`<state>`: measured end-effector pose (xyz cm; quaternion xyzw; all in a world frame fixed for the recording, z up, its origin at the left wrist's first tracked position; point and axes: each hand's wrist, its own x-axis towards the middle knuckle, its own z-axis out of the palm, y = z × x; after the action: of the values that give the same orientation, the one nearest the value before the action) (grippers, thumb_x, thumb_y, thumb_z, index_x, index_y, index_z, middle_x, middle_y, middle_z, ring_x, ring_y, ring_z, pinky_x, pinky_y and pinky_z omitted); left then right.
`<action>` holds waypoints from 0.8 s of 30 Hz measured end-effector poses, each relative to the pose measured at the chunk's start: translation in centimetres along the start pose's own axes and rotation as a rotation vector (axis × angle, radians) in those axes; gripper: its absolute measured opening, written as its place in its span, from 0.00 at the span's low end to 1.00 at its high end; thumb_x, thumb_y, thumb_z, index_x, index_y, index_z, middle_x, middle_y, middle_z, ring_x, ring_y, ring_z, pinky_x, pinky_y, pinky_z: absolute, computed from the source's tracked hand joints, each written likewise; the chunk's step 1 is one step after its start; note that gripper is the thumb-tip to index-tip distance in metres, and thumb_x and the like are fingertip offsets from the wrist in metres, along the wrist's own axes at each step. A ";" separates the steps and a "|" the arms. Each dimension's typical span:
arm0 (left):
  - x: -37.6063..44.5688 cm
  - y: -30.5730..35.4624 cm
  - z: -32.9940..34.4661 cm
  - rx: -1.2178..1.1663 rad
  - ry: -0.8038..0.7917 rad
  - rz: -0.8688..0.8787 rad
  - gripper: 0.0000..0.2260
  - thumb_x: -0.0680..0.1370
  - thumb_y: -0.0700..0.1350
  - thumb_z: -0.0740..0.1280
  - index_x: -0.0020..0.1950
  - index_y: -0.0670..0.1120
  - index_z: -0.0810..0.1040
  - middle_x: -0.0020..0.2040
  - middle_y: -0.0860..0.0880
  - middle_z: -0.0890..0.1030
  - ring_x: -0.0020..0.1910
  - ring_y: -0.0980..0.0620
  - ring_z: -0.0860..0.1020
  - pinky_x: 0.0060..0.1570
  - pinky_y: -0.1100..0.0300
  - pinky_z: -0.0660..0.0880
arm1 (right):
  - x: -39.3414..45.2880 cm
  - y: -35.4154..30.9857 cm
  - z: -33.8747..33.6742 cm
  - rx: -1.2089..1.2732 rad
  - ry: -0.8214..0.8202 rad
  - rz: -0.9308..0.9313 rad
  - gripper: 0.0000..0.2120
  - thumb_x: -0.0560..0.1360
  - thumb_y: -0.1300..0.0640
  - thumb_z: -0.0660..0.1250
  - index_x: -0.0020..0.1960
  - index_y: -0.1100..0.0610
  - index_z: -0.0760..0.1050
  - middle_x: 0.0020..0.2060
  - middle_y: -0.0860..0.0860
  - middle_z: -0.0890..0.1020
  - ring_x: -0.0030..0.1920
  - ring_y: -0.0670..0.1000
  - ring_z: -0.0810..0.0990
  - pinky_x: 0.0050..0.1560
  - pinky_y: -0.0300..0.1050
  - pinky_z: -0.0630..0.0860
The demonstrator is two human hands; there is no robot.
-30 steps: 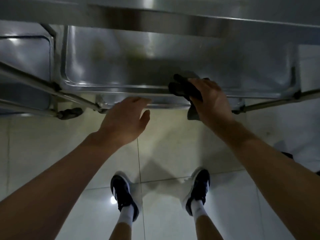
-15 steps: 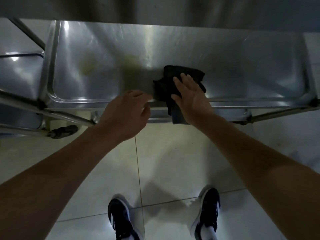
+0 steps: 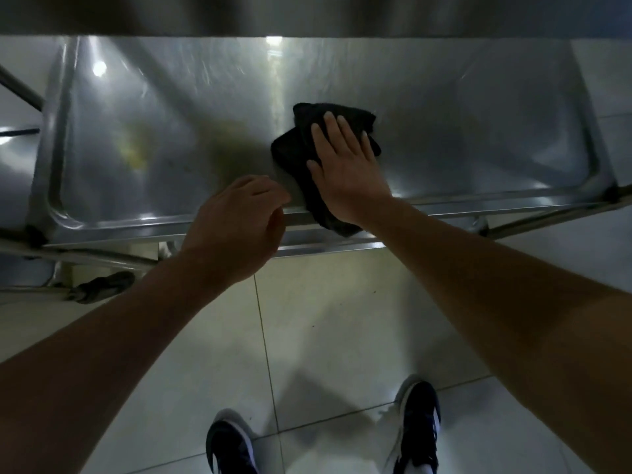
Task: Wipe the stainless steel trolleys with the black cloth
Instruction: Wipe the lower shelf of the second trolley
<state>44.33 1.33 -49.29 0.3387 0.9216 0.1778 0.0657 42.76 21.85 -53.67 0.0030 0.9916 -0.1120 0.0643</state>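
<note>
Head view. One right hand [image 3: 345, 172], fingers [image 3: 333, 126] spread flat, is pressing one black cloth [image 3: 297, 148] onto the trolley shelf [image 3: 171, 131], gripping nothing. One left hand [image 3: 236, 224], loosely curled and empty, is steadying the front rim [image 3: 136, 222]. Wiping is underway; next, likely sweeping toward the yellowish smear [image 3: 131, 152]. Two shoes below.

One cloth [image 3: 309, 172] under right hand [image 3: 345, 169]; two hands, left [image 3: 236, 227]; two shoes [image 3: 232, 446]; one trolley shelf [image 3: 171, 131].
</note>
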 end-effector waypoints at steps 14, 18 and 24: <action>5.7 3.9 2.5 0.094 -0.065 0.058 0.14 0.79 0.43 0.57 0.59 0.37 0.76 0.58 0.38 0.78 0.61 0.41 0.75 0.67 0.45 0.70 | 2.6 5.9 -1.7 -0.017 0.030 0.007 0.29 0.85 0.47 0.46 0.82 0.59 0.47 0.81 0.57 0.46 0.81 0.56 0.43 0.79 0.59 0.42; 7.6 6.7 3.4 0.066 -0.100 -0.009 0.18 0.80 0.46 0.55 0.65 0.39 0.74 0.66 0.39 0.75 0.69 0.40 0.69 0.71 0.44 0.64 | 1.6 9.7 -2.3 -0.015 0.044 0.035 0.29 0.85 0.47 0.45 0.82 0.59 0.47 0.81 0.57 0.46 0.81 0.56 0.43 0.79 0.59 0.41; 10.3 10.3 5.3 0.056 -0.075 0.023 0.19 0.80 0.47 0.57 0.68 0.42 0.73 0.70 0.41 0.72 0.72 0.42 0.66 0.70 0.47 0.62 | -0.3 16.0 -3.3 -0.007 0.065 0.113 0.29 0.85 0.47 0.44 0.82 0.59 0.46 0.81 0.57 0.45 0.81 0.56 0.42 0.79 0.58 0.40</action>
<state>43.92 16.77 -50.35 0.3576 0.9191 0.1399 0.0885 42.93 38.13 -54.03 0.0622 0.9918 -0.1044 0.0385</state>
